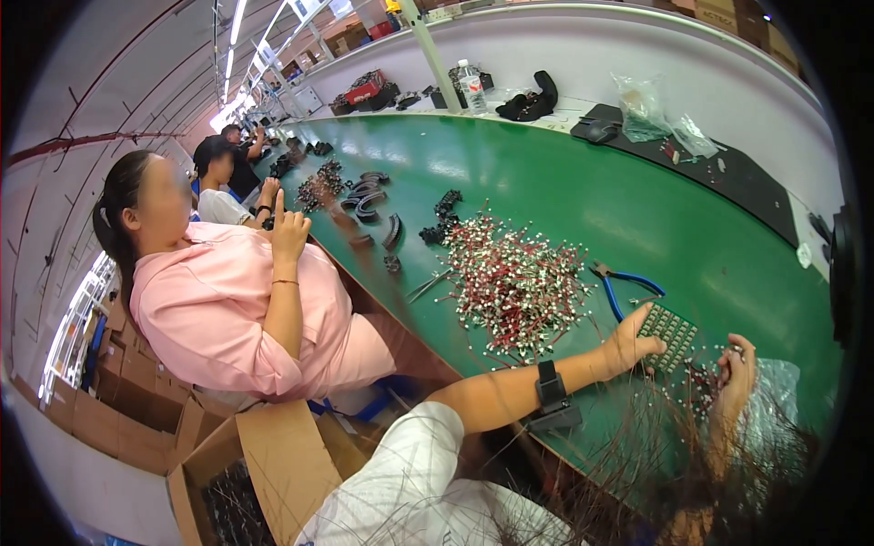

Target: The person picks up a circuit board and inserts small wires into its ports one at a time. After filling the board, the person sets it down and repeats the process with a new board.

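My left hand (630, 346) grips a green circuit board panel (669, 335) by its left edge, thumb on top. The panel carries rows of small pale squares and is held tilted above the bench. To its right, my right hand (738, 371) has its fingers curled together, and what they pinch is too small to make out. Between the hands lies a small cluster of red-wired connectors (699, 380). A large heap of white connectors with red wires (519, 282) spreads left of the panel. Just beyond the panel lie blue-handled cutting pliers (612, 289).
A clear plastic bag (772, 400) lies beside my right hand. Tweezers (428, 286) and black curved parts (369, 202) are on the green bench (537, 164). A person in pink (228, 300) sits at my left, near an open cardboard box (291, 455). A black mat (728, 187) lies far right.
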Available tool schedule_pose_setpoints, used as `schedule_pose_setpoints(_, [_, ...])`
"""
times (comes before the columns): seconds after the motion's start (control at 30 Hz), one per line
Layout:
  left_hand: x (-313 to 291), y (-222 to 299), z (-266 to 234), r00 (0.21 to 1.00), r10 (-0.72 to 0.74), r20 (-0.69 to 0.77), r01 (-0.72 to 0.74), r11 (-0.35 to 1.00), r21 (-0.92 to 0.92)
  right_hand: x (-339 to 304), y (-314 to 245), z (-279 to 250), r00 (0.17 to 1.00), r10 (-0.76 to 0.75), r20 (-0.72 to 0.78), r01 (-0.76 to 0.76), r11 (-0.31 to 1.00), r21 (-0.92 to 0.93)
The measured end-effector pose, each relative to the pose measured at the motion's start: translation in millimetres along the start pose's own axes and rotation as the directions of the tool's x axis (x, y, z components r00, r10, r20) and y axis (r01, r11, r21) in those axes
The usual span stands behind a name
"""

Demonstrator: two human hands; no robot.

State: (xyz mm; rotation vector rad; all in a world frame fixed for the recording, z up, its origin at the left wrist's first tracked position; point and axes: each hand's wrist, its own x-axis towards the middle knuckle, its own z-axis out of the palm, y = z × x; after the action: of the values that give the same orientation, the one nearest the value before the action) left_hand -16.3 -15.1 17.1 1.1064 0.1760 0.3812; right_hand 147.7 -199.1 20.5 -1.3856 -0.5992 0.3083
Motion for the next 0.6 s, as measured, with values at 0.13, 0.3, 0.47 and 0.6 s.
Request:
schedule_pose_setpoints(0.13, [1,0,2,1.000,-0.017,0.008,0.017,1.000,0.016,2,10,-5,0.999,-0.040,-0.017,0.041,0.999,0.011])
schedule_pose_setpoints(0.3, [3,0,1,1.000,-0.015,0.016,0.015,1.000,0.000,5,11,-13,0.999,-0.017,0.029,0.021,0.990,-0.138])
schedule_pose_setpoints(0.47, [2,0,0,1.000,-0.011,0.016,0.012,1.000,-0.027,-4,1,4,0.999,-0.043,0.014,0.045,0.980,-0.193])
schedule_pose_setpoints(0.6, [1,-2,1,1.000,-0.022,0.010,0.022,0.999,-0.030,-6,5,4,0.991,-0.128,0.030,0.131,0.954,-0.270])
